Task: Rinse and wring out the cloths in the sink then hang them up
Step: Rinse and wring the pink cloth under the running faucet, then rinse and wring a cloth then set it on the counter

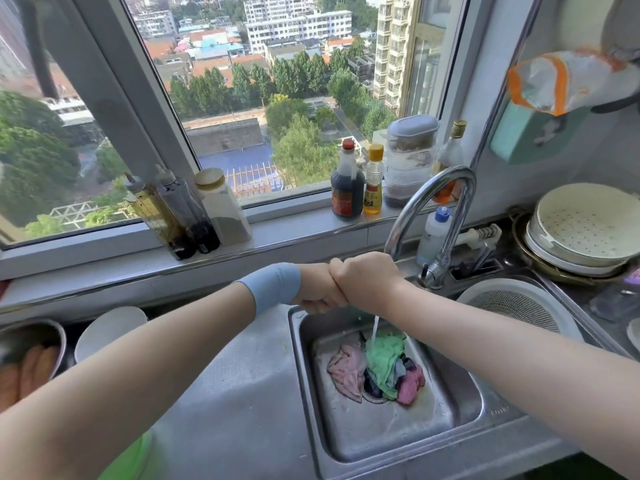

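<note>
Both my fists meet knuckle to knuckle over the back edge of the steel sink (381, 431), just under the spout of the curved faucet (433, 188). My left hand (318, 289), with a blue band on its wrist, and my right hand (363, 278) are tightly curled. What they grip is almost wholly hidden; only a dark greenish trace shows below them. A thin stream of water (375, 329) falls from beneath them onto a green cloth (382, 358). Around the drain also lie a pale pink cloth (346, 370), a magenta cloth (410, 384) and a dark blue one (372, 384).
A white colander (512, 299) sits right of the sink, with stacked strainers and bowls (585, 223) behind it. Sauce bottles (348, 181) and oil bottles (173, 209) line the windowsill. A white bowl (107, 330) stands on the left counter. An orange-edged cloth (561, 81) hangs on the right wall.
</note>
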The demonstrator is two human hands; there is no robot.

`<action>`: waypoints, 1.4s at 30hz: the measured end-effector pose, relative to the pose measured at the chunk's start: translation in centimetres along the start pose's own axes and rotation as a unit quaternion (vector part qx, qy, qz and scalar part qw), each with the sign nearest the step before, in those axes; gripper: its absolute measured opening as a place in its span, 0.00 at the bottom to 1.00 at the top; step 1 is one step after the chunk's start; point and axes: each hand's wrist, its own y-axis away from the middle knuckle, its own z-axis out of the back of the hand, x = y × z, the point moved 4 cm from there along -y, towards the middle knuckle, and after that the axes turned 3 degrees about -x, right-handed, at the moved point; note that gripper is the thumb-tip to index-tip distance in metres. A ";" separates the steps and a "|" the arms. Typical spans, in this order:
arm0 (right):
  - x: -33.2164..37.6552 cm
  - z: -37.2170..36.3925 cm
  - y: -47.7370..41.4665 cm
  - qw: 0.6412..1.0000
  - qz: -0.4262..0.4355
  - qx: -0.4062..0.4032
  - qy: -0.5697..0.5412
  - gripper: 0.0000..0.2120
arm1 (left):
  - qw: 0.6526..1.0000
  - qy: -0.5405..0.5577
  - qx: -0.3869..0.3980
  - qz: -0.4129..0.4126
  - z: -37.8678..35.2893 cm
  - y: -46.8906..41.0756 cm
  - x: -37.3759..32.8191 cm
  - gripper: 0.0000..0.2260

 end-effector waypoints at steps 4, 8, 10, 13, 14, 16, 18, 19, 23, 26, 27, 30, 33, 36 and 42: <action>0.4 -2.8 -0.2 0.994 -0.049 0.101 -0.015 0.13 | 0.945 -0.283 -0.163 -0.016 0.0 -1.4 0.0 0.06; 0.5 -4.5 -0.2 0.984 -0.081 0.150 -0.050 0.16 | 0.940 -0.269 -0.205 -0.041 -0.2 -2.6 0.9 0.19; 0.4 -5.1 -0.3 0.979 -0.089 0.169 -0.070 0.17 | 0.949 -0.236 -0.202 -0.046 -0.3 -3.2 1.5 0.25; 0.1 -6.1 -0.3 0.968 -0.099 0.189 -0.130 0.16 | 0.963 -0.196 -0.171 -0.077 0.2 -3.9 2.3 0.22; 0.1 -6.5 -0.3 0.961 -0.111 0.199 -0.159 0.18 | 0.964 -0.191 -0.163 -0.087 0.7 -4.1 2.6 0.22; 0.2 -7.3 -0.2 0.935 -0.147 0.225 -0.233 0.23 | 0.961 -0.197 -0.167 -0.099 2.1 -4.1 3.1 0.26; 0.8 -8.3 -0.7 0.903 -0.185 0.235 -0.309 0.25 | 0.951 -0.209 -0.196 -0.113 3.3 -4.3 3.9 0.30; 1.2 -8.9 -1.1 0.888 -0.200 0.232 -0.342 0.24 | 0.949 -0.201 -0.209 -0.122 3.7 -4.4 4.6 0.30; 2.6 -11.7 -3.4 0.853 -0.246 0.203 -0.413 0.24 | 0.952 -0.142 -0.250 -0.102 4.9 -4.9 9.1 0.26; 4.3 -14.1 -5.1 0.856 -0.245 0.204 -0.406 0.26 | 0.948 -0.142 -0.277 -0.064 5.9 -5.1 12.8 0.23; 5.1 -14.8 -5.8 0.852 -0.248 0.198 -0.417 0.25 | 0.947 -0.132 -0.286 -0.059 6.4 -5.2 13.9 0.23; 7.6 -16.7 -8.1 0.816 -0.282 0.170 -0.474 0.22 | 0.940 -0.120 -0.315 -0.053 8.1 -5.3 16.6 0.24; 9.9 -18.6 -10.0 0.760 -0.333 0.171 -0.531 0.21 | 0.937 -0.137 -0.322 -0.008 9.4 -5.6 19.6 0.24; 12.3 -20.2 -11.3 0.675 -0.346 0.185 -0.625 0.24 | 0.939 -0.160 -0.300 0.052 10.1 -6.1 22.3 0.25; 11.3 -20.9 -10.2 0.688 -0.323 0.180 -0.625 0.26 | 0.908 -0.249 -0.334 0.050 10.2 -6.3 21.5 0.22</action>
